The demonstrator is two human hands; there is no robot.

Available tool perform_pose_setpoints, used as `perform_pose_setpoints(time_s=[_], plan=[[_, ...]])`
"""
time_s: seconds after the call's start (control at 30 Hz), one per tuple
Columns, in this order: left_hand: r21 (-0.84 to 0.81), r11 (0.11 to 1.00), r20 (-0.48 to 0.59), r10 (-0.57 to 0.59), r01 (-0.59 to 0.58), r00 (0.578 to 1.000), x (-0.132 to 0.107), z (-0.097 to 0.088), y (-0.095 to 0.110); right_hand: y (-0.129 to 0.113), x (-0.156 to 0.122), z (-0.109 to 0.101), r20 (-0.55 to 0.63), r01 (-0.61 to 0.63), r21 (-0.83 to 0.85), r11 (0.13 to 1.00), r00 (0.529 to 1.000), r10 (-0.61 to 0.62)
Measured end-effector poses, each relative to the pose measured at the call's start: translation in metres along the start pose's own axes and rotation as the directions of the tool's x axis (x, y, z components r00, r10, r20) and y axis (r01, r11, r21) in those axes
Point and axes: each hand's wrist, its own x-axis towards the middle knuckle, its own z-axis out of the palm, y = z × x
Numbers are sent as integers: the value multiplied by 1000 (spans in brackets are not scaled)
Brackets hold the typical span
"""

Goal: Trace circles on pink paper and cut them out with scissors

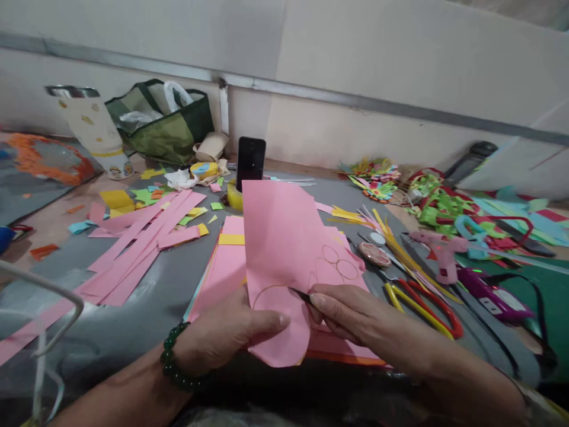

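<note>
two-handed work position

one pink sheet (pixel 280 237) is above the paper stack (pixel 226 270), gripped by the left hand (pixel 229 332). the right hand (pixel 351 311) grips one dark pointed tool (pixel 300 295) at the sheet. to the right: one red-and-yellow-handled tool (pixel 425 313), one pink glue gun (pixel 444 246).

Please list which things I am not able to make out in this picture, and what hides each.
All in the head view:
- Most fingers of the left hand: behind the pink sheet.
- Rear part of the dark tool: covered by the right hand.
- Lower contents of the green bag: hidden by its sides.
- Blue object: cut off by the left edge.
</note>
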Motion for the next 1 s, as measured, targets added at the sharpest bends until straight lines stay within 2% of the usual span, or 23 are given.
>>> perform_pose_setpoints(time_s=[0.27,0.4,0.63,0.8,1.0], plan=[[105,994,67,25,-32,997,1,-9,6,-6,4,-9,41,29,-64,998,999,-27],[113,993,63,22,-29,998,1,-9,10,-7,5,-9,20,30,-112,993,999,-28],[160,987,117,12,-31,993,2,-13,16,-9,9,-13,-10,12,-207,978,1000,-14],[195,981,100,5,-24,995,4,-15,17,-13,10,-15,-12,53,-277,959,998,-58],[263,963,40,-66,53,997,5,-16,25,-17,13,-14,0,54,-347,936,998,-58]])
